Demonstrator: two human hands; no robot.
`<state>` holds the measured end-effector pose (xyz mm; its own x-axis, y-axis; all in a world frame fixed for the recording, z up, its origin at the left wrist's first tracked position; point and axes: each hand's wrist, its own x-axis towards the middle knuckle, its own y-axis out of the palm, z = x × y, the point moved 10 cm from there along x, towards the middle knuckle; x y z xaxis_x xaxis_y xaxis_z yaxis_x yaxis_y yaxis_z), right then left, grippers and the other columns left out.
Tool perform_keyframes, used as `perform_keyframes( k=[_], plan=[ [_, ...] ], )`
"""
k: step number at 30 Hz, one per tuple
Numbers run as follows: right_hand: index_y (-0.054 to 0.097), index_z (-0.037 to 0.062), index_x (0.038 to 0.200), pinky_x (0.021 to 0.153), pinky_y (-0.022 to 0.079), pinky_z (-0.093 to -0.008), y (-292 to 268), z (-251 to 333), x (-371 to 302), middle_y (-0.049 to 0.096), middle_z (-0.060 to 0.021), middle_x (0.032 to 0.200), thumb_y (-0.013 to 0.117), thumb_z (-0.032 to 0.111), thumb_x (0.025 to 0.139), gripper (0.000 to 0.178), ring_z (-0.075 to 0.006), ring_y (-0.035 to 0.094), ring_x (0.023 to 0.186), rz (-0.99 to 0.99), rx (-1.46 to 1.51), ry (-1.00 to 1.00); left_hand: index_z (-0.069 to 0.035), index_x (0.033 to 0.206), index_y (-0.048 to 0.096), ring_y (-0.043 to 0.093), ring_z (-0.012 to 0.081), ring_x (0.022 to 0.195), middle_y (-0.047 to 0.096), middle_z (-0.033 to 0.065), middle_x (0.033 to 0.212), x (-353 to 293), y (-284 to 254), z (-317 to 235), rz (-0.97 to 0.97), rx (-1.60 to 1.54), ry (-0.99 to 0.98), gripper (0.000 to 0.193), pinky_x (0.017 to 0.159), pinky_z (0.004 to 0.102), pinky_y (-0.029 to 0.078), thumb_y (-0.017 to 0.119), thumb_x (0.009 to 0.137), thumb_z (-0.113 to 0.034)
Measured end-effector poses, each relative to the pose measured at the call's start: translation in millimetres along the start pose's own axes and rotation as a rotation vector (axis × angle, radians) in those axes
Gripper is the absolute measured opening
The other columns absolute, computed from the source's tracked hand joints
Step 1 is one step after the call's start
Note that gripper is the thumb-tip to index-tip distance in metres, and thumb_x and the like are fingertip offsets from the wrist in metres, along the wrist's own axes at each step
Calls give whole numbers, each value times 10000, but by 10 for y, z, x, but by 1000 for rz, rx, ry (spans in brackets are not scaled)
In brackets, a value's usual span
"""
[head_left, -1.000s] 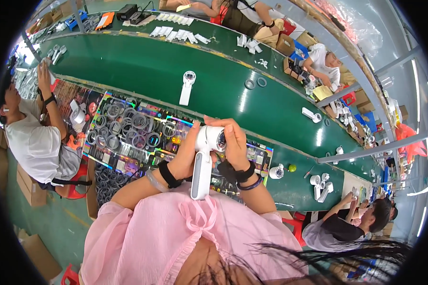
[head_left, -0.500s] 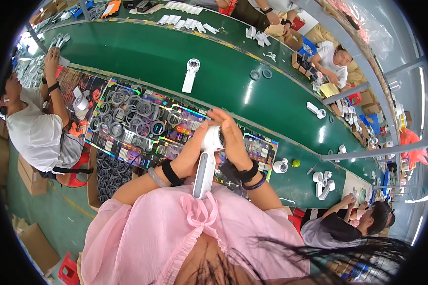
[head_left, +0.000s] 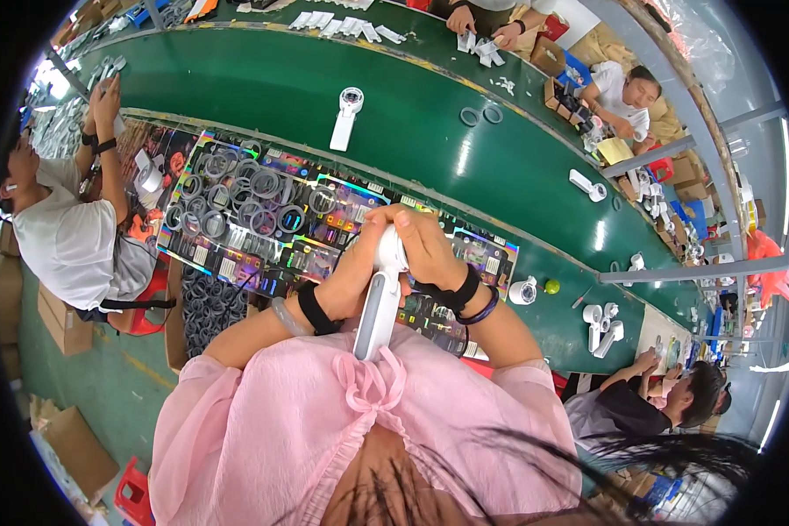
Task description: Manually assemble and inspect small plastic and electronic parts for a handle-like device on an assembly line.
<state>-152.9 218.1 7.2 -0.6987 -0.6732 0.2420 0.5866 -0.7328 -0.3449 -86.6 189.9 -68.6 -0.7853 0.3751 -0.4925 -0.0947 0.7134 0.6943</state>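
A white handheld fan [head_left: 379, 316] with a grey strip along its handle stands against my chest, its round head up and its handle end near the pink bow of my top. My left hand [head_left: 351, 270] wraps the left side of the head. From the other side my right hand [head_left: 431, 252] closes over it, and the fingers of both hands meet at the top. The front of the head is largely hidden by my hands. Just beyond them, loose grey rings [head_left: 263, 184] lie heaped on shiny printed boxes [head_left: 311, 263].
Another white handheld fan [head_left: 346, 118] lies on the green conveyor belt [head_left: 237, 83]. Several fan parts [head_left: 600, 329] and a small green ball [head_left: 551, 287] sit at the right. A carton of grey rings [head_left: 210, 316] is at lower left. Co-workers [head_left: 74, 228] sit nearby.
My right hand has closed in over the fan's head, its fingers now meeting those of my left hand. On the belt, the other fan has shifted slightly left and up in view.
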Motion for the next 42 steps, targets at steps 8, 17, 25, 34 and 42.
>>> perform_keyframes(
  k=[8,17,25,34,42],
  plan=[
    [633,15,939,621,473,-398,-82,51,-4,637,-183,807,351,220,981,351,-357,624,697,-210,-4,29,-81,836,602,575,182,443,581,78,568,-115,12,-304,-199,244,174,727,429,284,495,271,885,-727],
    [628,16,952,671,485,-371,-57,-178,-94,640,-161,828,372,249,972,347,-329,631,758,-310,-91,27,-131,1044,541,578,97,549,571,2,698,172,-341,-361,-300,616,854,427,484,211,490,334,997,-501],
    [607,-22,895,703,446,-306,-475,-591,-82,612,-82,828,373,261,980,377,-167,561,754,-409,123,179,-31,1203,452,636,125,692,585,71,966,206,71,-196,78,350,88,593,513,276,563,599,880,-506],
    [622,-13,1098,830,464,-330,-827,-1757,-179,645,-110,1080,259,409,1034,560,-206,606,920,-316,-28,414,11,1216,533,614,136,873,621,72,1032,803,-606,-123,10,565,-4,436,678,291,512,625,895,-269],
    [558,41,1189,700,512,-271,-1285,-2855,-294,627,-55,1034,546,296,957,344,-162,640,907,-272,55,652,33,1034,620,646,191,699,651,75,841,2343,-1813,-776,-268,290,154,287,590,370,528,689,853,-178]
  ],
)
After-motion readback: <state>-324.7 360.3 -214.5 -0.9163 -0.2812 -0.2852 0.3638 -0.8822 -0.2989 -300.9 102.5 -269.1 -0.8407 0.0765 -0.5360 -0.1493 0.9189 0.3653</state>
